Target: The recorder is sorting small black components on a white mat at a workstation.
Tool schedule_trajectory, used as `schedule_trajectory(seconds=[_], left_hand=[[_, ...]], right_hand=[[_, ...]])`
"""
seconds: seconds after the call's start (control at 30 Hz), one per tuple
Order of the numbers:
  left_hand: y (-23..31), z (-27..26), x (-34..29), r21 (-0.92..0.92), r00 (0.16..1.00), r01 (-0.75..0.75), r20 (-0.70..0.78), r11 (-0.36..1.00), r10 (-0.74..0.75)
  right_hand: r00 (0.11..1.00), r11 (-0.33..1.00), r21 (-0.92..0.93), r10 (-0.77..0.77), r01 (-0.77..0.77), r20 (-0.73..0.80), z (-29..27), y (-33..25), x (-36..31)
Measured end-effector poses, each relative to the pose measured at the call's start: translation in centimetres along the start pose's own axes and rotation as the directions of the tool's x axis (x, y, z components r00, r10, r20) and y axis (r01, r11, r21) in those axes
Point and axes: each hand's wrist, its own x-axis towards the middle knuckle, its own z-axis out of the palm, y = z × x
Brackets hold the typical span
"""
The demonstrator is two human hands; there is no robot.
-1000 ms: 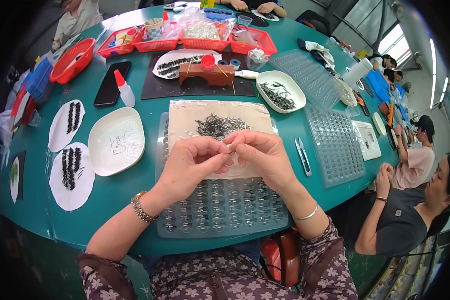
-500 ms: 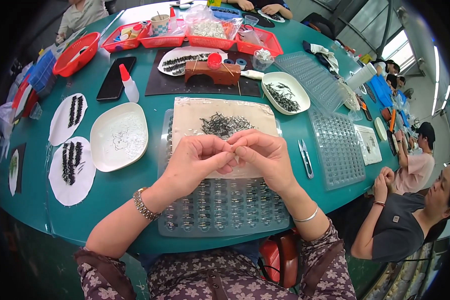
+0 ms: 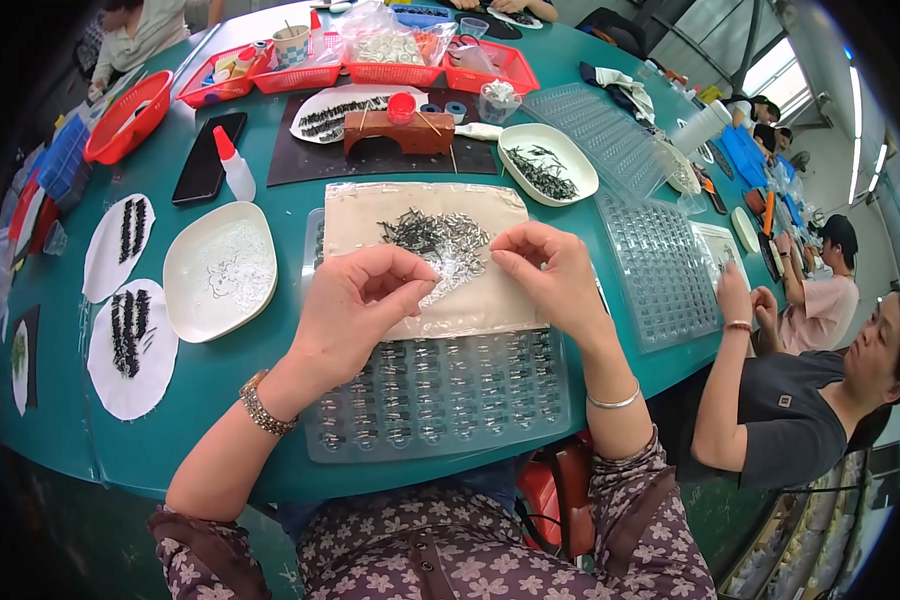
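Note:
My left hand hovers over the near left part of a beige cloth-covered board, thumb and forefinger pinched. My right hand is at the board's right side, its thumb and fingertips also pressed together. Whatever either pinch holds is too small to make out. Between and beyond the hands, a loose pile of tiny black and silver pieces lies on the board. Under the board is a clear plastic tray whose many pockets hold small dark and silvery parts.
To the left are a white dish with clear bits and a glue bottle. Beyond the board stands a brown arched block; right of it, a white dish holds black pieces. Another pocketed tray and a co-worker are at right.
My hands, which met at the fingertips, have drawn apart, uncovering more of the pile. The scene has shifted slightly left in view. The co-worker at right has raised a hand over the table.

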Motion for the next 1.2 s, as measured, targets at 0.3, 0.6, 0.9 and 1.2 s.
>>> schedule_trajectory(seconds=[0.3, 0.6, 0.9, 1.2], left_hand=[[-0.6, -0.6, -0.3, 0.052, 1.000, 0.018, -0.025, 0.998, -0.017], [-0.8, -0.2, -0.4, 0.201, 0.995, -0.068, -0.058, 0.977, 0.081], [-1.6, 0.2, -0.2, 0.371, 0.962, -0.246, -0.016, 0.895, 0.271], [-1.5, 0.2, -0.3, 0.465, 0.947, -0.297, 0.035, 0.834, 0.318]], right_hand=[[0.978, 0.925, -0.317, -0.200, 0.209, 0.064, 1.8, -0.4, 0.1], [0.958, 0.880, -0.394, -0.286, 0.266, 0.008, 2.4, 0.3, -0.5], [0.998, 0.993, 0.099, -0.063, 0.063, 0.002, 2.3, -0.3, -0.9], [0.989, 0.932, 0.353, -0.125, 0.087, 0.085, 4.3, -1.4, -2.1]])
